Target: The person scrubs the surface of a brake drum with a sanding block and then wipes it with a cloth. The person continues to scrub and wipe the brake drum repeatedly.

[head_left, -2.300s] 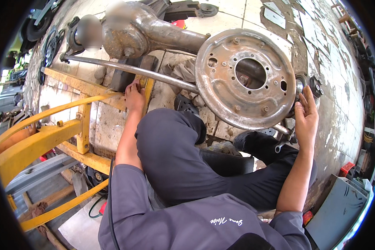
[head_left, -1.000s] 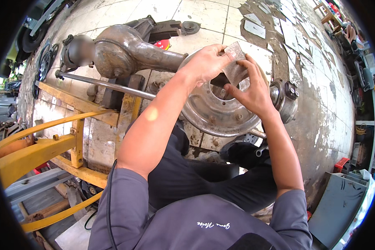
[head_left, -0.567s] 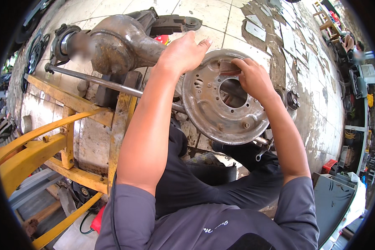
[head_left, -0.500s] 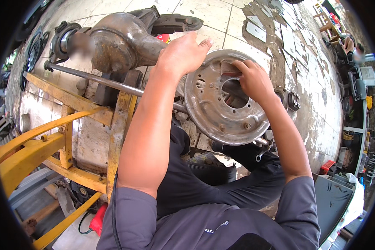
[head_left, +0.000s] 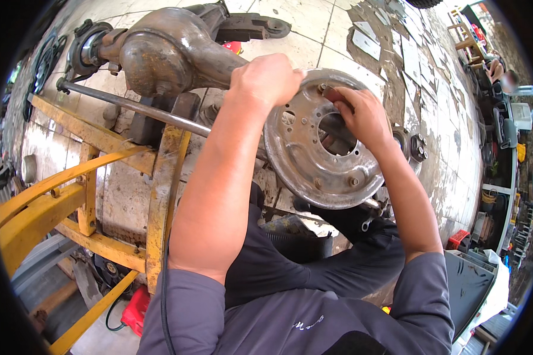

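Observation:
A round bare-metal brake backing plate [head_left: 299, 171] with a large centre hole and several small holes stands tilted over my legs. My left hand [head_left: 267, 80] is closed at its far left rim, most of its fingers turned away from view. Pinched in my right hand [head_left: 364, 115] is a small brown folded piece that looks like sandpaper [head_left: 335, 93]. It lies against the plate's face between the centre hole and the far rim, beside a bolt stub.
A rusty axle housing [head_left: 160, 56] lies at the far left, with a long metal rod [head_left: 136, 108] in front of it. The yellow steel frame [head_left: 100, 242] fills the left side. Broken tiles [head_left: 367, 44] litter the floor beyond. A grey cabinet [head_left: 465, 290] stands at right.
My right hand has shifted slightly with the brown piece over the plate, uncovering a bolt stub near the far rim. My left hand has curled its fingers in and moved slightly toward the rim.

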{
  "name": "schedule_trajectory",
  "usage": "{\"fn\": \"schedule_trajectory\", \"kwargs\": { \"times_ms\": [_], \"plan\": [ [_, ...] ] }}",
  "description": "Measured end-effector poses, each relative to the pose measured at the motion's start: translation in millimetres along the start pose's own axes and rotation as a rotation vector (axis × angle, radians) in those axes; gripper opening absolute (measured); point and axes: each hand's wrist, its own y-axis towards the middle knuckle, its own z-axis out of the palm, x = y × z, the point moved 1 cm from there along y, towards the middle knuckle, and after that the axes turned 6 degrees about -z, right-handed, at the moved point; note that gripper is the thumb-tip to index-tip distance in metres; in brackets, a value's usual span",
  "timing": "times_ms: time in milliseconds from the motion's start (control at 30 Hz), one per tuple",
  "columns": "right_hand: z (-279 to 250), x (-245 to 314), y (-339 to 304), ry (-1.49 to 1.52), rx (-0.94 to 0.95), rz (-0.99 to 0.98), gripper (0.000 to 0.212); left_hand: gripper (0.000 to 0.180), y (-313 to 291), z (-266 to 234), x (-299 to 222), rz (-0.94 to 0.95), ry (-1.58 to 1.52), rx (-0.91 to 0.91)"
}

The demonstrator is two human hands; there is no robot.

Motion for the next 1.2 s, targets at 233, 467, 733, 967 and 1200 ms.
{"fn": "schedule_trajectory", "kwargs": {
  "times_ms": [233, 467, 733, 967, 1200],
  "plan": [
    [1.0, 3.4, 9.5, -0.049, -0.023, -0.099, 0.014, 0.041, 9.4, -0.1, -0.4, -0.101, 0.11, 0.218],
    [18.2, 1.5, 18.9, -0.081, -0.079, -0.211, 0.023, 0.036, 9.4, 5.4, -12.8, -0.084, 0.169, 0.264],
    [9.2, -8.1, 25.7, -0.061, 0.053, -0.233, 0.031, 0.035, 9.7, -0.1, -18.9, -0.113, 0.169, 0.25],
    [6.8, -15.9, 24.1, 0.046, 0.045, -0.198, 0.021, 0.036, 13.0, -0.5, -12.7, -0.15, 0.197, 0.301],
    [15.1, -5.8, 32.8, 0.087, 0.022, -0.233, 0.023, 0.035, 19.3, 4.2, -8.3, -0.118, 0.209, 0.233]
  ]
}}
